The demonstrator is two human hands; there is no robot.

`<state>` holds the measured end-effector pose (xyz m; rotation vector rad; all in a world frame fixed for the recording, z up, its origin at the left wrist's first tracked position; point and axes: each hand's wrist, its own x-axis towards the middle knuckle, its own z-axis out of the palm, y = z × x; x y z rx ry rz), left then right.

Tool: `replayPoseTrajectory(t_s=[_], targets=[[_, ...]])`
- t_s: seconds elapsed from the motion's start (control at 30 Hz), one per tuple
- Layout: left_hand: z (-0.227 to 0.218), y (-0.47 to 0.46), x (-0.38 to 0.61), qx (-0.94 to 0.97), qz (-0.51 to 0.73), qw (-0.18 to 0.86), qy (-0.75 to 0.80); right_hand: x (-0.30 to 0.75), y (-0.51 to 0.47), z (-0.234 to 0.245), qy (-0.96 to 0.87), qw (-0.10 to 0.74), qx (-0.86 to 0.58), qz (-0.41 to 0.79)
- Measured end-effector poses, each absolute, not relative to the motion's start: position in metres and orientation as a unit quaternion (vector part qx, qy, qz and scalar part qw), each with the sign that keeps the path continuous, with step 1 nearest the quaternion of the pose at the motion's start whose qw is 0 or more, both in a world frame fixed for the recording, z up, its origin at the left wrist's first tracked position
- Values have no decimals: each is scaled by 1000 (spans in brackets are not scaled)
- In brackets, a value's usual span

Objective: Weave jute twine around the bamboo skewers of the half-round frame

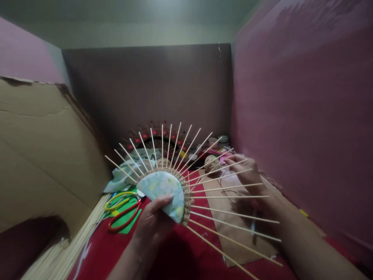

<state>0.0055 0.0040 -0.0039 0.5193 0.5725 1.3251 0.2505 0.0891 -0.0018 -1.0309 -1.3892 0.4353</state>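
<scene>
My left hand [157,217] grips a half-round fan frame [161,190], thumb on its pale blue flowered cloth and fingers behind it. Thin wooden sticks [204,190] radiate from the frame's curved edge. A braided band of brown twine [186,198] is woven around the sticks close to the cloth. My right hand [243,167] is raised at the right among the stick ends, thumb and fingertips pinched together on a thin strand of twine. Loose loops of twine [229,191] hang below it, and a twine ball [212,164] lies just to its left.
Red-handled scissors [125,217] and yellow-handled scissors [118,200] lie on green paper at the left. Brown cardboard [233,245] covers part of the red cloth [201,252]. A decorated fan [159,136] stands behind. Long sticks [58,256] lie beside a large cardboard piece [43,155].
</scene>
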Motion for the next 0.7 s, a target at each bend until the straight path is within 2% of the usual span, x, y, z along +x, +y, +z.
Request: replayPoseTrajectory(t_s=[0.27, 0.47, 0.7], targets=[[0, 4, 5, 210, 633, 694, 273, 257, 85, 6, -528, 694, -350, 342], [-2, 8, 3, 209, 641, 686, 273, 259, 83, 8, -507, 711, -313, 375], [-1, 8, 6, 217, 642, 681, 278, 259, 67, 22, -458, 694, -299, 467]])
